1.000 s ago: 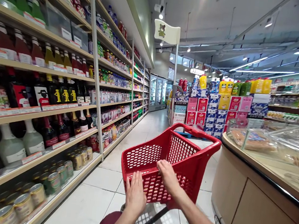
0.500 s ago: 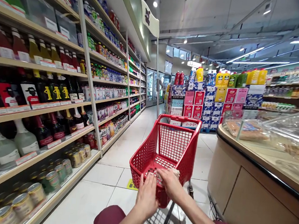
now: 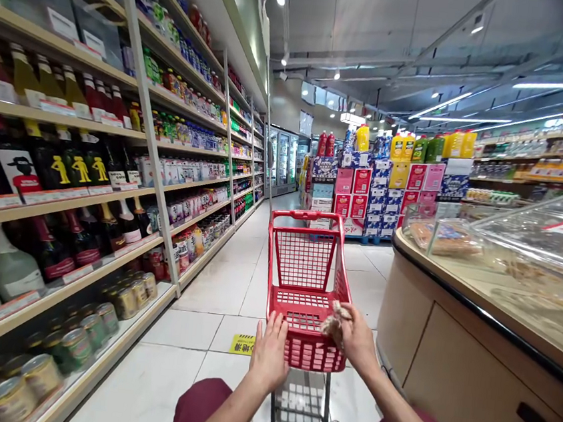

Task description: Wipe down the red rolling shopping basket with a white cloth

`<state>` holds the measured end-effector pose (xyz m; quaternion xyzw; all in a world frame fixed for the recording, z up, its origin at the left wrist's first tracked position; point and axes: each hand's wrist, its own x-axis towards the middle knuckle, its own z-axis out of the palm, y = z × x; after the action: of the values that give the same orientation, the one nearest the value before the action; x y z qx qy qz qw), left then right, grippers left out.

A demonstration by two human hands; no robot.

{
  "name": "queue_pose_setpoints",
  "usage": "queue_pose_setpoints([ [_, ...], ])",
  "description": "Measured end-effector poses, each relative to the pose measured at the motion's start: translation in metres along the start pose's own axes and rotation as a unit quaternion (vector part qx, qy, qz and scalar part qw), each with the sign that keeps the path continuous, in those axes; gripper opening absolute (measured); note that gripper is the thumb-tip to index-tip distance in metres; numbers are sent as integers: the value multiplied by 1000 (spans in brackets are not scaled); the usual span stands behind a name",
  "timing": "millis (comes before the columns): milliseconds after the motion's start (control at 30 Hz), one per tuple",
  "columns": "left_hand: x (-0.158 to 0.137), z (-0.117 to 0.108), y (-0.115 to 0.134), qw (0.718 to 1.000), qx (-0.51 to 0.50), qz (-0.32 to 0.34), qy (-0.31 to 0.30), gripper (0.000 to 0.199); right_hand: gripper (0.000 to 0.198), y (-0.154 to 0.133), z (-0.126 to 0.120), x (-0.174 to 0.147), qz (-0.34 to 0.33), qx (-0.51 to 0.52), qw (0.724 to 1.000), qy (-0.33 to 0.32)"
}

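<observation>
A red plastic shopping cart stands right in front of me, its basket showing a bare gridded floor. My left hand lies against the basket's near left corner, fingers stretched out and holding nothing. At the near right corner, my right hand is closed round a crumpled beige-white cloth, which touches the basket's rim. Under the basket the cart's metal frame and wheels show between my knees.
Shelves of bottles and cans run along the left. A wooden display counter with clear covers is close on the right. Stacked drink boxes stand beyond the cart. A yellow floor sticker lies on the white tiles.
The cart has turned to face me more squarely. My right hand has moved right with the cloth, which shows more plainly now. The left hand stays at the left corner.
</observation>
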<state>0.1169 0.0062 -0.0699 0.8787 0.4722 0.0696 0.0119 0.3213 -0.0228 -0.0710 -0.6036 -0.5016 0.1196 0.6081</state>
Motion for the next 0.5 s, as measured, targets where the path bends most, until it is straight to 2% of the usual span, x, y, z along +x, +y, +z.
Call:
queue_pose_setpoints([
  [33, 0, 1, 1, 1000, 0, -4, 3, 75, 33, 10, -1, -3, -57, -75, 995, -15],
  [100, 0, 2, 2, 1000, -4, -11, 10, 76, 33, 27, -3, -8, -140, -201, 969, -39],
  [167, -1, 3, 3, 1000, -9, -15, 16, 77, 37, 38, -3, -13, -177, -294, 938, -41],
  [233, -1, 3, 4, 1000, -12, -16, 15, 78, 49, 43, -5, -15, -212, -358, 907, -65],
  [300, -2, 2, 4, 1000, -13, -13, 9, 78, 62, 44, -9, -12, -261, -394, 875, -111],
  [367, -3, 1, 5, 1000, -15, -13, 5, 78, 57, 46, -15, -3, -291, -411, 851, -146],
  [500, -6, 3, 4, 1000, -22, -15, 16, 78, 38, 49, -29, 22, -291, -391, 845, -221],
])
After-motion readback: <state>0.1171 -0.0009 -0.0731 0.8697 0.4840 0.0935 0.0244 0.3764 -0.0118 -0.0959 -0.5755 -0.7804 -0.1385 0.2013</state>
